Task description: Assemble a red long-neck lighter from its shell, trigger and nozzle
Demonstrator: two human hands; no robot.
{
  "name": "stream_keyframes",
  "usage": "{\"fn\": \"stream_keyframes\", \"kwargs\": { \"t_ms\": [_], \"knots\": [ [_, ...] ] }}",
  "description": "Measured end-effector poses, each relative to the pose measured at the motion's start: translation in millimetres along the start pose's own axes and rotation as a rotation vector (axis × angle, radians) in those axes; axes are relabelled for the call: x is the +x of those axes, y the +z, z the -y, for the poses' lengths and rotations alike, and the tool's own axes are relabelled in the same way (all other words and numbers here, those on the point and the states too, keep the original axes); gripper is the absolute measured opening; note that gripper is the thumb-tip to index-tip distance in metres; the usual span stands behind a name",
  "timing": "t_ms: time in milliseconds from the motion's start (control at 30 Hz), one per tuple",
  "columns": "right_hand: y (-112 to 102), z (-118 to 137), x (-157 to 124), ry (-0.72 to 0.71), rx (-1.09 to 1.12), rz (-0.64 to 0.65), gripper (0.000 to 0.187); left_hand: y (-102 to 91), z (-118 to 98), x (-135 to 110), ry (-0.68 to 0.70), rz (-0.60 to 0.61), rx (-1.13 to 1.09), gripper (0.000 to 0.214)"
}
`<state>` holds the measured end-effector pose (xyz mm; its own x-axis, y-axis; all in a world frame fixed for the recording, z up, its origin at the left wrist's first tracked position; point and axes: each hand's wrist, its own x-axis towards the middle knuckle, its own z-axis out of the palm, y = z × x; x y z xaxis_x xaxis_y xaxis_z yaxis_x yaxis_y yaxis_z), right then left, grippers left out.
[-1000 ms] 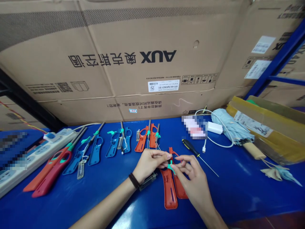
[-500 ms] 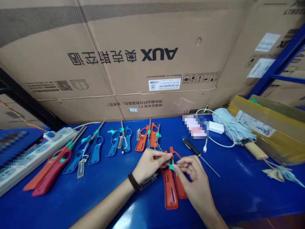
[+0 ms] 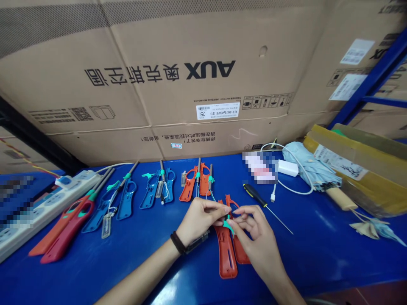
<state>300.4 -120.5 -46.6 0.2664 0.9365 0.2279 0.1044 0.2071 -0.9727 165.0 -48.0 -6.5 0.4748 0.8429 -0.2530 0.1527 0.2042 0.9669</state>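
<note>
a: what's the left hand (image 3: pixel 202 218) got?
b: thumb + fingers pinched on a small dark part (image 3: pixel 227 217), mostly hidden, can't tell what exactly.
a: & the right hand (image 3: pixel 259 231)?
b: narrow pinch too, thumb + fingertips on a curved teal-green plastic trigger (image 3: pixel 228 227), btwn both hands, right by the dark part.
a: what's under it?
b: two long orange-red plastic handle halves (image 3: pixel 228 260), side by side on the shiny blue tabletop (image 3: pixel 127 254).
a: nr the left wrist?
b: black band (image 3: pixel 178 242) round it, clear plastic tank (image 3: pixel 197 242) just beside, partly covered.
a: other bits?
b: black-&-yellow-handled screwdriver (image 3: pixel 254 195) nr the right hand. farther back, 2 prs of blue plastic shells (image 3: pixel 127 201) & 1 pr of orange plastic shells (image 3: pixel 188 186), w/ metal tubes. far l., two whole red-toned lighters (image 3: pixel 63 237) by a white power strip (image 3: pixel 41 216). far r., white charger w/ cable (image 3: pixel 287 168), pale blue folded umbrella (image 3: pixel 310 165).
a: behind?
b: big brown carton (image 3: pixel 165 97), print upside down.
</note>
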Motion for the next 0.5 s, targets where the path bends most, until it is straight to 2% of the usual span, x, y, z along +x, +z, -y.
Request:
{"fn": "stream_keyframes", "kwargs": {
  "t_ms": [167, 367, 500],
  "knots": [
    [0.4, 1.7, 0.6, 0.029, 0.018, 0.009, 0.017, 4.4, 2.2, -0.4, 0.033, -0.022, -0.019, 0.034],
    [-2.9, 5.3, 7.0, 0.262, 0.248, -0.028, 0.030, 8.0, 1.8, -0.5, 0.090, -0.113, -0.091, 0.032],
    [-4.9, 6.4, 8.6, 0.301, 0.316, -0.025, 0.034, 7.8, 1.8, -3.0, 0.160, -0.049, 0.048, 0.030]
  ]
}}
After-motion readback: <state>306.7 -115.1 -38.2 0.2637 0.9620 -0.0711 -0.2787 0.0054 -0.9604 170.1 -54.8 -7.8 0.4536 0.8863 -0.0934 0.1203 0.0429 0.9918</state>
